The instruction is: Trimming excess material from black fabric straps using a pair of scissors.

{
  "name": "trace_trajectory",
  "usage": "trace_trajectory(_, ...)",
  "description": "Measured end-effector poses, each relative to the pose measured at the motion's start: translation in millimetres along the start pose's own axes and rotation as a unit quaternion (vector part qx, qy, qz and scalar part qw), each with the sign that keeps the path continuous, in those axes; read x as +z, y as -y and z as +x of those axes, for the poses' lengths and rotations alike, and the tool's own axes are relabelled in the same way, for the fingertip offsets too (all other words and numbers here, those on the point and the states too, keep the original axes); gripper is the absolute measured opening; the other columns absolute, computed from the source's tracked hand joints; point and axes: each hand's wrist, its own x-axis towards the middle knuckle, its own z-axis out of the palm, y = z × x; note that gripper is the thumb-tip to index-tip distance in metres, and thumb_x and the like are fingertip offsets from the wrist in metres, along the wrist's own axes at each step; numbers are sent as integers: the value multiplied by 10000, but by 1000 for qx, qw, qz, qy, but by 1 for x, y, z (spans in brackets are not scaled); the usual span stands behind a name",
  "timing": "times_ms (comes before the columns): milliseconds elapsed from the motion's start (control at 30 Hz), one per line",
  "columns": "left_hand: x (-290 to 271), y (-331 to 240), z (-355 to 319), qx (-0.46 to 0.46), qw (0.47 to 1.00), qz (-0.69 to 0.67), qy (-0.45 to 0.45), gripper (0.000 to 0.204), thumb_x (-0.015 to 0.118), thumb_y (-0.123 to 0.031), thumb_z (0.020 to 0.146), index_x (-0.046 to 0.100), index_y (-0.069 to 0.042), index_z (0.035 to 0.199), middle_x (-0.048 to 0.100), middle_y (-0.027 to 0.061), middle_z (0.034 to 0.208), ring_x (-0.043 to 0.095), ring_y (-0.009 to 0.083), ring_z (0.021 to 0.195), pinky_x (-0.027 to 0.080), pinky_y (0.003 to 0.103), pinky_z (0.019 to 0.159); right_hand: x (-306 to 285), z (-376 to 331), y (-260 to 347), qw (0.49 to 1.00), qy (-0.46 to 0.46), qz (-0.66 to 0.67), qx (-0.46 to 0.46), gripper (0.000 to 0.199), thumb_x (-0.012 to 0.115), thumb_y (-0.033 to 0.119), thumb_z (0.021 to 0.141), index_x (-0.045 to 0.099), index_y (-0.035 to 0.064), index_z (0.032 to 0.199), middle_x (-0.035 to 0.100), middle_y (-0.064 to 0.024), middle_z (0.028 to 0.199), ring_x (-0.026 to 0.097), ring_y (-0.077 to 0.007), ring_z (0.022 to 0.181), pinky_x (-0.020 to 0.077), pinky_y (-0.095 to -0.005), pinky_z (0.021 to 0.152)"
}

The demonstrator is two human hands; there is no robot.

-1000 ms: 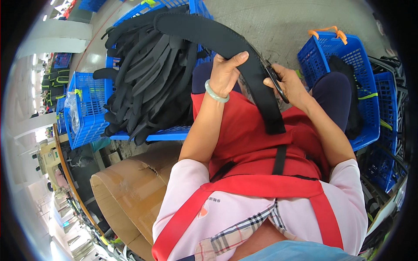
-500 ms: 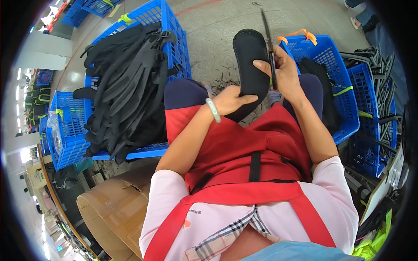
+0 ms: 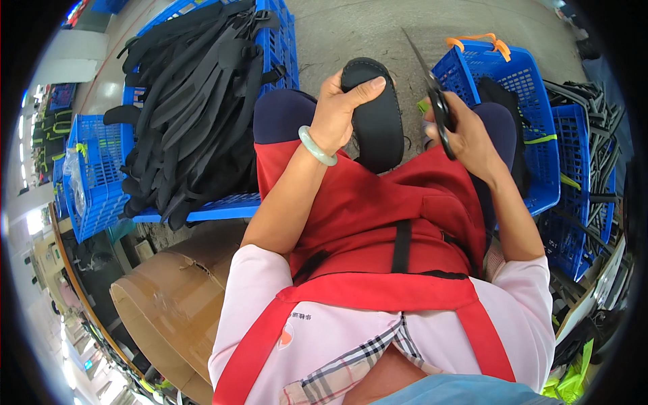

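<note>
A black padded strap with a rounded end and pale stitching along its edge hangs over my lap. My left hand grips it near the top, thumb across its face and fingers behind. My right hand is closed round the black handles of a pair of scissors, to the right of the strap and apart from it. The blades point up and to the left, and look closed together. Part of the right fingers is hidden behind the handles.
At my left, a blue crate is heaped with black straps. To the right, another blue crate holds dark pieces, beside a crate of grey strips. A cardboard box stands at lower left.
My left hand has moved from the strap's lower part to its top end. My right hand has come off the strap and moved down and right with the scissors.
</note>
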Motion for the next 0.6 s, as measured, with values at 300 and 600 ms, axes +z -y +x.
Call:
trace_trajectory(300,6,7,2,-7,999,-41,-18,180,730,-40,816,651,-4,973,683,48,870,650,113,750,544,253,691,-7,-22,20,985,32,-159,53,711,818,432,665,490,30,1150,524,-90,873,537,-272,679,453,-364,661)
trace_trajectory(600,6,9,-1,-28,1000,-14,1,197,721,-41,822,646,9,997,687,65,905,663,125,792,549,257,715,-15,-16,18,978,70,-176,88,597,785,412,736,500,-11,1046,514,-150,674,523,-330,623,450,-379,620)
